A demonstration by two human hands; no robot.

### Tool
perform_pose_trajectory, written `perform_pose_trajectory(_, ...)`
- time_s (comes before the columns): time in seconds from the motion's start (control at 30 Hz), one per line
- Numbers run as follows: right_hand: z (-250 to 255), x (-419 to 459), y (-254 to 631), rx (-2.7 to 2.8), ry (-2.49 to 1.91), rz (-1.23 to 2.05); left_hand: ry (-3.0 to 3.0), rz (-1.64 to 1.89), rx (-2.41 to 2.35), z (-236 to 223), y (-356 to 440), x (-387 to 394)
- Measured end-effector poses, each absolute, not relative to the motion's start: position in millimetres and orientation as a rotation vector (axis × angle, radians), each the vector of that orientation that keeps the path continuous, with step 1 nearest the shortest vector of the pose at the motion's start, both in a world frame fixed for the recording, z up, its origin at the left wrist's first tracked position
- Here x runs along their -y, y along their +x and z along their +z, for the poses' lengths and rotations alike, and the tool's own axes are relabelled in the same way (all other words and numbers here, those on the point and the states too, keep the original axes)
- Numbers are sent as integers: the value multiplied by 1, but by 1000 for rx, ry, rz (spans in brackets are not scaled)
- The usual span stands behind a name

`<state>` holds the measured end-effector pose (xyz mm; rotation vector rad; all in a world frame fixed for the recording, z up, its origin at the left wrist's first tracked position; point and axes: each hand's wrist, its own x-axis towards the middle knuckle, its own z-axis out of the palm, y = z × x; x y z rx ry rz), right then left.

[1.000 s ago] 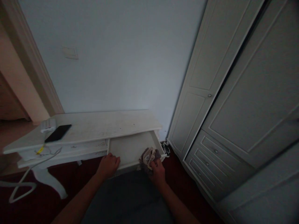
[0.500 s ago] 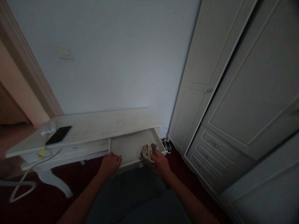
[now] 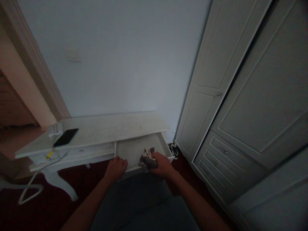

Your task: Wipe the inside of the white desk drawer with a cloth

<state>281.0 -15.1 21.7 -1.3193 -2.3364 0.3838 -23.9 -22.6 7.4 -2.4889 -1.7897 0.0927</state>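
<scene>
The crumpled cloth (image 3: 148, 159) is bunched at the front edge of the pulled-out drawer (image 3: 128, 150), partly over the interior. The right hand (image 3: 162, 164) is closed around the right side of the cloth; the hidden fingertips prevent a full reading of the grip. The fingers of the left hand (image 3: 116, 168) are curled over the drawer front near its left corner, with no separate object visible in them; the underside of that grip cannot be seen.

The drawer extends from the right part of the white table (image 3: 106, 125). At the left end of the tabletop lie a phone (image 3: 65, 138) and a white box (image 3: 55, 130); a cable (image 3: 38, 186) with a yellow tag (image 3: 49, 154) hangs at the table front. Shoes (image 3: 173, 150) stand on the floor between the drawer and the wardrobe (image 3: 201, 112).

Judged risks: loose folds could snag on the drawer's edge if the cloth is dragged across it. Uneven force at the left corner could skew the drawer and jam it. Excess outward pull could unseat it. Closing movement could pinch the left fingers or trap the cloth.
</scene>
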Motion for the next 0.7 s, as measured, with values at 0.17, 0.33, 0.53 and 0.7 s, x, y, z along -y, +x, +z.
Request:
perform_pose_trajectory(0.17,38,-15,310,2332,-1356,454,-2491,72,1795,6,-24,24)
perform_pose_trajectory(0.33,38,-15,308,2593,-1326,388,-2467,33,1847,4,-24,23)
perform_pose_trajectory(0.53,35,4,242,2724,-1146,289,-2454,27,1904,5,-21,21)
perform_pose_trajectory(0.7,26,14,170,2784,-1115,100,-2453,55,1934,7,-25,22)
